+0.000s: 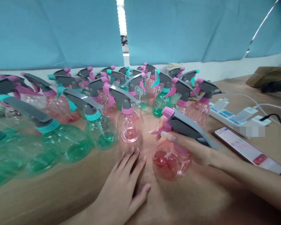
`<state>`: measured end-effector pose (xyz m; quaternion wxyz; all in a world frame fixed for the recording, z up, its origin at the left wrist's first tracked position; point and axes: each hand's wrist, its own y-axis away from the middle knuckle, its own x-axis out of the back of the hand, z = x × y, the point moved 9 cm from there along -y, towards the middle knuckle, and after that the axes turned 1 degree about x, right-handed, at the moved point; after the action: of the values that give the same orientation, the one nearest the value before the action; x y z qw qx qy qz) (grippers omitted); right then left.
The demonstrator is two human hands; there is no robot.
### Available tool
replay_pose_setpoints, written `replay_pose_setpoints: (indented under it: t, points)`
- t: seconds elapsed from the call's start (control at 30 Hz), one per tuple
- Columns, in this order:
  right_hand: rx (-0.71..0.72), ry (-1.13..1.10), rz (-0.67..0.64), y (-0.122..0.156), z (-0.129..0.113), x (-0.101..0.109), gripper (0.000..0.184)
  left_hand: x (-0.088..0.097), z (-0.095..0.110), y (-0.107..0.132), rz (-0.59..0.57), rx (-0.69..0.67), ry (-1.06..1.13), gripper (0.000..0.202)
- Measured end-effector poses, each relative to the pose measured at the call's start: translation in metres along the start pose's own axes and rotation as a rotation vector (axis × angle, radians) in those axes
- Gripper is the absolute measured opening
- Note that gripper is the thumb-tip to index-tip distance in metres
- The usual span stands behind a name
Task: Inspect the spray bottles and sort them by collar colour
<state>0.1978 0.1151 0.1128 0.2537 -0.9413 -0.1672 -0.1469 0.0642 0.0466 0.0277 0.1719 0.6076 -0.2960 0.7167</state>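
Observation:
My right hand (189,145) is wrapped round the neck of a pink spray bottle (170,164), fingers by its pink trigger. This bottle is tilted, its grey and pink spray head pointing up and left. Palm down on the table, my left hand (124,179) lies flat with its fingers apart and holds nothing. Just beyond its fingertips stands another pink spray bottle (130,126). Left of that are a green spray bottle (101,132) and a larger-looking green spray bottle (65,142) with turquoise collars.
Several more pink and green spray bottles crowd the back and left of the wooden table (89,190). At the right lie a phone (245,148) and a white power strip (227,117) with plugs and cables. A brown paper bag (267,76) sits behind them, before a blue curtain (178,31).

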Motion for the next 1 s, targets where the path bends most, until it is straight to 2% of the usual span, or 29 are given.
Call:
replay_pose_setpoints:
  t: [0.33, 0.5, 0.77, 0.9, 1.0]
  points:
    - [0.023, 0.012, -0.044, -0.0004, -0.0072, -0.0014, 0.033, 0.0003, 0.0011, -0.0009, 0.002, -0.008, 0.000, 0.054]
    - [0.016, 0.058, -0.056, -0.0003, -0.0086, -0.0017, 0.029, -0.0004, 0.0001, -0.0004, -0.006, -0.001, 0.001, 0.054]
    - [0.039, -0.067, -0.012, -0.0013, -0.0029, -0.0013, 0.028, 0.0006, 0.0012, -0.0005, 0.006, -0.010, 0.009, 0.053]
    - [0.032, -0.102, -0.002, -0.0016, -0.0017, -0.0008, 0.021, -0.0001, 0.0006, -0.0010, 0.000, -0.010, 0.001, 0.053]
    - [0.006, -0.133, -0.010, -0.0023, 0.0002, -0.0030, 0.025, 0.0006, 0.0004, -0.0011, 0.015, -0.018, 0.000, 0.054]
